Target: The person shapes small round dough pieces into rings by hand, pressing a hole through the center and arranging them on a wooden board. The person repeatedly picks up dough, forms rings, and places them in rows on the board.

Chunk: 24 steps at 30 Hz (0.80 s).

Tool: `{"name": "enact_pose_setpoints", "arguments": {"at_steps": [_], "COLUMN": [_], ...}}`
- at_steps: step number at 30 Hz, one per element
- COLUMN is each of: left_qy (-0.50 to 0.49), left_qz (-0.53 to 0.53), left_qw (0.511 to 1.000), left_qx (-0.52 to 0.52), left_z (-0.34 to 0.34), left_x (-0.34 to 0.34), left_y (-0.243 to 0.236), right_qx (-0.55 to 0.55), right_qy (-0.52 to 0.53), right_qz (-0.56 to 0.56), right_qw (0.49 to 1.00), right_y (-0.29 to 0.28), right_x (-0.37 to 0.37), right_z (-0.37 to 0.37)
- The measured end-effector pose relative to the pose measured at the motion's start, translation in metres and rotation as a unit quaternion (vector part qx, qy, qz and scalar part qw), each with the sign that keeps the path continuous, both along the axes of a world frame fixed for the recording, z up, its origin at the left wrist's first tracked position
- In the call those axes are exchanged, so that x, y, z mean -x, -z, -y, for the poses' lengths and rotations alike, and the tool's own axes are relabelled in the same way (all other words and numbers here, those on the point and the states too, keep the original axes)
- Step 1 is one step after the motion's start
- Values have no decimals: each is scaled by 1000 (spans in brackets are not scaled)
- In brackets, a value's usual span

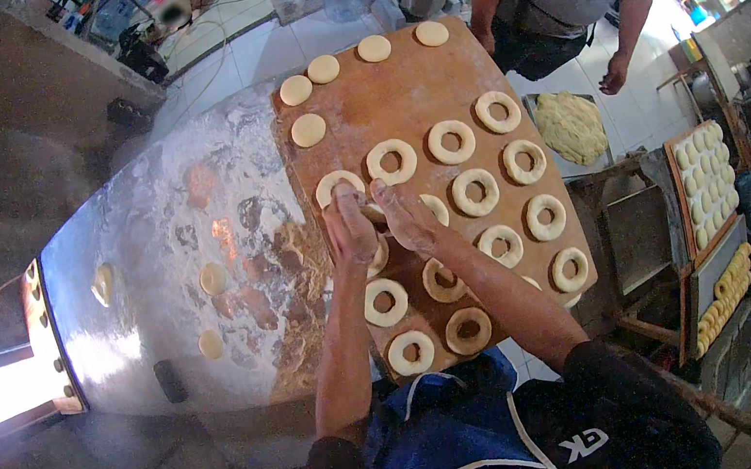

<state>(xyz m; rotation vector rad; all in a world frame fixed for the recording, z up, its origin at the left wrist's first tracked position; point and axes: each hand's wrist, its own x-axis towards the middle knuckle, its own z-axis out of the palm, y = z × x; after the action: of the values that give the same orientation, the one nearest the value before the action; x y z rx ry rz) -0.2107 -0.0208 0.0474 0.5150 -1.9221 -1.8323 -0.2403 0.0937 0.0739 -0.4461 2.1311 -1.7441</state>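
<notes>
Left hand (354, 231) partly over a dough ring (325, 191), right hand (408, 220) just beside, both grips unclear, wooden board (410, 82) beneath.

Mid-frame, dough rings (458, 196) sat on the board (401, 83), dough discs (374, 48) up at its top end! Left lay the table (144, 261); upper right, a dough mass (572, 127).

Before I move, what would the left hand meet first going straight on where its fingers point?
Most likely the pale dough ring directly ahead; the left hand overlaps it in view, though whether they touch is hard to tell.
</notes>
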Motion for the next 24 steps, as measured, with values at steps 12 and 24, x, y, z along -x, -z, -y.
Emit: {"name": "enact_pose_setpoints", "arguments": {"at_steps": [12,24], "left_qy": [28,159], "left_qz": [3,144], "left_qw": [959,977], "left_qx": [-283,-12], "left_z": [-54,-144], "left_x": [101,270], "left_y": [39,-4], "right_qx": [-31,-94], "right_qy": [82,214], "right_qz": [-51,-166], "right_qw": [995,958], "right_y": [-3,1], "right_x": [83,223], "right_z": [-57,-168]}}
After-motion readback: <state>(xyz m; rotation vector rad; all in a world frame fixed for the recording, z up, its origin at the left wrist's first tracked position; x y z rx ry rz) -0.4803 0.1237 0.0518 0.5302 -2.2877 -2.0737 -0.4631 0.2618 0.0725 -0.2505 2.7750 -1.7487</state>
